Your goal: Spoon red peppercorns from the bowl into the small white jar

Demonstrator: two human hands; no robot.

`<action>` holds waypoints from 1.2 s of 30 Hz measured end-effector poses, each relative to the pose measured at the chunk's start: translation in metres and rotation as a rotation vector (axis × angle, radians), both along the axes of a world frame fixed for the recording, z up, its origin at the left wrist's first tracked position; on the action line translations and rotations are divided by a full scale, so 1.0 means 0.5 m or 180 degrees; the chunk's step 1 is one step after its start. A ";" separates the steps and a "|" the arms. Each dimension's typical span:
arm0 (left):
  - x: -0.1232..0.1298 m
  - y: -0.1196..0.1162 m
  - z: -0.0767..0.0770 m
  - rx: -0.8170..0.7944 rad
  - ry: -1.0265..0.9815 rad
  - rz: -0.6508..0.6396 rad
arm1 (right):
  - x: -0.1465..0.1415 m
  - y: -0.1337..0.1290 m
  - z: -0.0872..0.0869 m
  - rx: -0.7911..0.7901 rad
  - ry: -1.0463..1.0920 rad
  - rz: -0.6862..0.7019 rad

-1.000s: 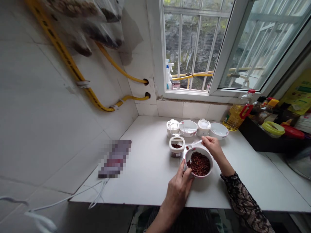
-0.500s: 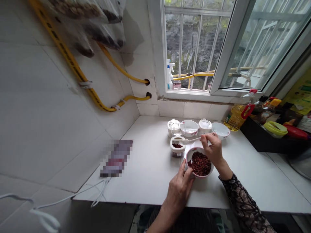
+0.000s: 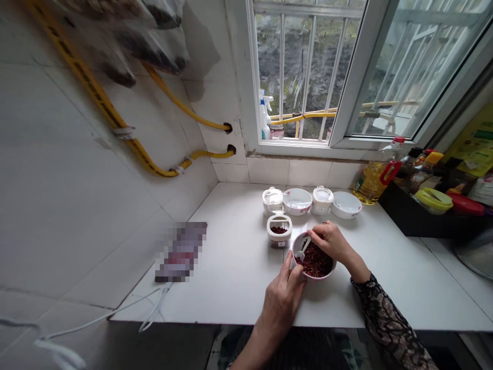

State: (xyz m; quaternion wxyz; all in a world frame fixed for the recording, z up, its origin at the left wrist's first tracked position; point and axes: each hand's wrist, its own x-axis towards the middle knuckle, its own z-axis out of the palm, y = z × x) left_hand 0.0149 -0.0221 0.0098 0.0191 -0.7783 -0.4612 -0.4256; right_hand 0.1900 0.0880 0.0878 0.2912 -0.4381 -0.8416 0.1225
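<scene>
A white bowl [image 3: 296,245] with a pinkish rim holds a heap of dark red, peppercorn-like spice [image 3: 316,263]. My left hand [image 3: 284,293] grips the bowl's near left side, fingers outside and thumb at the rim. Above the bowl, my right hand [image 3: 332,240] pinches the handle of a small white spoon [image 3: 302,252], whose head dips into the spice at the left inside. Just beyond the bowl to the left stands a square spice jar [image 3: 279,237] with its lid flipped up and some of the same dark red spice inside.
Behind are two white-lidded jars [image 3: 322,200] [image 3: 271,204] and two white bowls [image 3: 298,201] [image 3: 346,204]. An oil bottle [image 3: 372,180] and a black box [image 3: 408,215] of bottles stand at right. A blurred-out flat object [image 3: 181,252] and white cable [image 3: 154,303] lie left.
My right hand has brought the spoon from the open jar's mouth down into the bowl. My left hand keeps its hold on the bowl. The view has shifted slightly.
</scene>
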 end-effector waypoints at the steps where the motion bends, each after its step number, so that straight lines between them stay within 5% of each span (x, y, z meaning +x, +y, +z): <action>1: 0.000 0.000 0.000 0.0002 -0.0001 0.0001 | 0.000 0.000 0.000 -0.0120 0.0085 -0.0020; 7: 0.000 0.001 -0.001 0.0027 -0.0018 0.0000 | 0.011 0.002 0.005 -0.0829 0.0771 -0.0313; 27: 0.004 0.005 -0.008 0.0136 -0.0060 0.0075 | 0.022 0.023 0.000 -0.1611 0.1851 -0.0698; 31: 0.004 0.002 -0.001 0.0020 -0.0029 0.0048 | 0.000 0.028 0.014 -0.1342 0.2074 -0.0815; 36: 0.003 0.001 0.000 0.0010 0.0000 0.0060 | -0.044 0.018 0.046 0.0095 0.1970 -0.0958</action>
